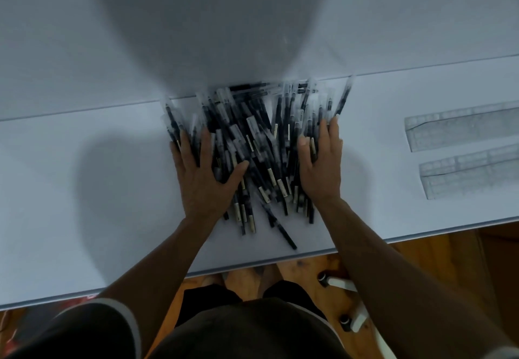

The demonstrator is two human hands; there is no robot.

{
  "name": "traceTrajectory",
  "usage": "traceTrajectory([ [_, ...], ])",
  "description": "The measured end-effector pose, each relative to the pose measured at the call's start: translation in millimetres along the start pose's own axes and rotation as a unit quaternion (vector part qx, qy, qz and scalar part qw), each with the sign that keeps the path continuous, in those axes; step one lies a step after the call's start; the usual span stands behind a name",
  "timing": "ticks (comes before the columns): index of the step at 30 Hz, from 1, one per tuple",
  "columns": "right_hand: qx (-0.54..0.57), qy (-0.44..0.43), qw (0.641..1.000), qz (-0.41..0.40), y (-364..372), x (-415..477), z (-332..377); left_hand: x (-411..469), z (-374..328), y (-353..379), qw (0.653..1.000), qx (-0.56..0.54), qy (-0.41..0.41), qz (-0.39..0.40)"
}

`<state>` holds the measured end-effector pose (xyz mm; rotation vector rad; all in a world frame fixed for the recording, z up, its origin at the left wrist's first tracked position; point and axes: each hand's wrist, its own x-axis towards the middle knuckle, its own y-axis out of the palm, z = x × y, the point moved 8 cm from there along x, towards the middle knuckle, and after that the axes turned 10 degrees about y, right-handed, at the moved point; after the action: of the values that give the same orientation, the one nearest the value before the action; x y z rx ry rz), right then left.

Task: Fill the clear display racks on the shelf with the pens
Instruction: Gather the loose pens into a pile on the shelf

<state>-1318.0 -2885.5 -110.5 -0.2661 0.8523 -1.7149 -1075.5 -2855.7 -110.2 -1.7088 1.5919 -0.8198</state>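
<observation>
Pale shelf (pixel 84 162) with a smooth, matt top, like painted board. On it lies a heap of pens (pixel 252 156) with dark plastic barrels, each in a clear, faintly glossy plastic wrapper (pixel 345 96); some carry cream labels (pixel 271 174) that look like paper. Two racks (pixel 460 128) of clear, ribbed plastic. Below is a floor (pixel 309 269) of warm brown wood with a slight sheen. The person's shirt (pixel 252 330) is dark, matt cloth.

Pen pile (pixel 252 148) at middle of surface (pixel 98 176), back end touching wall (pixel 196 21) at rear edge, front end short of front edge. L hand (pixel 205 173) flat on pile's left flank, R hand (pixel 323 167) flat on its right flank. Two racks well right of pile, nr right edge: back rack (pixel 460 128) behind front rack (pixel 471 173), not touching.
</observation>
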Motion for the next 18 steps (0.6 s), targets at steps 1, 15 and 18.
traceTrajectory([
  [1,0.003,0.0,1.0,0.002,0,0,0,1,-4,4,1.0,-0.003,0.001,0.002],
  [15,0.039,-0.003,0.999,0.012,-2,3,-8,10,-42,32,1.0,-0.022,0.01,-0.019],
  [18,0.046,-0.003,0.999,0.012,-3,3,-9,11,-44,33,0.999,-0.016,0.016,-0.026],
])
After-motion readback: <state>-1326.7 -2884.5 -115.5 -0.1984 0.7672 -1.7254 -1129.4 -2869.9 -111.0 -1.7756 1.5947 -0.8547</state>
